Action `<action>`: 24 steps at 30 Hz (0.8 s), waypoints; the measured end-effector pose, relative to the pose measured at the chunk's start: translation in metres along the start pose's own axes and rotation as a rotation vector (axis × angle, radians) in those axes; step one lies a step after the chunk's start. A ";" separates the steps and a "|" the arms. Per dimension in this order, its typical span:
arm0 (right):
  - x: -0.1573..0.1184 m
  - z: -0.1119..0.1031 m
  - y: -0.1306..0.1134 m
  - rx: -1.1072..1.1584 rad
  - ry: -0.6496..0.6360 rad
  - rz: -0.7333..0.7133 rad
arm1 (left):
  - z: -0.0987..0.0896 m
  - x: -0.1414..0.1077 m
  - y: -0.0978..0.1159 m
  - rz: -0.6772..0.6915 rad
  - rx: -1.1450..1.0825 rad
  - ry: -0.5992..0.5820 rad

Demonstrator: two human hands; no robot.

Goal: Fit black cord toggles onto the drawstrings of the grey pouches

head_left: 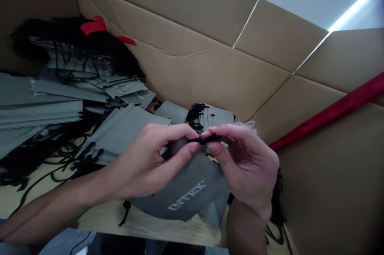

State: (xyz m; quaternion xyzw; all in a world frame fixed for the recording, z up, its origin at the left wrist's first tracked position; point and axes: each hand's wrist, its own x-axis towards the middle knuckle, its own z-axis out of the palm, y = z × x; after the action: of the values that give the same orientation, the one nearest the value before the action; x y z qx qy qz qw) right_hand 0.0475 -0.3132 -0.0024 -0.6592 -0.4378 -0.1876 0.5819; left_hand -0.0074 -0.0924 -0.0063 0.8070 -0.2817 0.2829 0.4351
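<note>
Between the fingertips of both hands runs a short stretch of black cord (205, 139), perhaps at a knot. My left hand (168, 153) pinches it from the left, thumb against index finger. From the right, my right hand (246, 159) pinches the cord's other side in the same way. Below them hangs a grey drawstring bag (192, 185) with white INTEX lettering, tilted. Its top edge is partly hidden behind my left fingers. A black cord end (126, 209) dangles at the bag's lower left.
Grey bags (120, 129) lie stacked at the left with tangled black cords. Behind them a black cord bundle (111, 47) carries a red tie (93, 27). Cardboard walls (180, 35) enclose the wooden table (168, 229). A red strip (330, 113) slants along the right wall.
</note>
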 end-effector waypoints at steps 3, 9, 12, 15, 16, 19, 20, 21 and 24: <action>0.002 0.003 0.002 -0.006 0.009 0.036 | 0.003 0.002 -0.001 0.003 -0.029 0.008; 0.006 0.002 0.003 0.022 0.005 0.072 | 0.010 0.004 -0.006 -0.029 -0.342 0.101; 0.006 0.005 0.004 0.039 -0.013 0.059 | 0.013 0.003 -0.008 -0.012 -0.367 0.131; 0.005 0.007 0.002 -0.027 0.098 0.017 | 0.014 0.003 -0.009 -0.016 -0.346 0.213; 0.004 0.007 0.001 -0.081 0.158 -0.019 | 0.013 0.003 -0.010 -0.018 -0.337 0.241; 0.002 0.005 -0.003 -0.198 0.166 -0.093 | 0.012 0.004 -0.011 -0.004 -0.311 0.286; 0.001 0.004 -0.004 -0.203 0.105 -0.087 | 0.012 0.004 -0.011 0.014 -0.302 0.283; 0.000 0.004 -0.005 -0.198 0.044 -0.073 | 0.011 0.004 -0.011 0.031 -0.288 0.276; -0.001 0.005 -0.007 -0.222 -0.026 -0.043 | 0.011 0.003 -0.012 0.062 -0.214 0.261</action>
State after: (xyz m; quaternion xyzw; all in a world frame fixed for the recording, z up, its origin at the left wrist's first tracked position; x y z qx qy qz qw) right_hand 0.0399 -0.3099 -0.0002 -0.7124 -0.4359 -0.2387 0.4954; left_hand 0.0052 -0.0967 -0.0159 0.7033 -0.2761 0.3670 0.5426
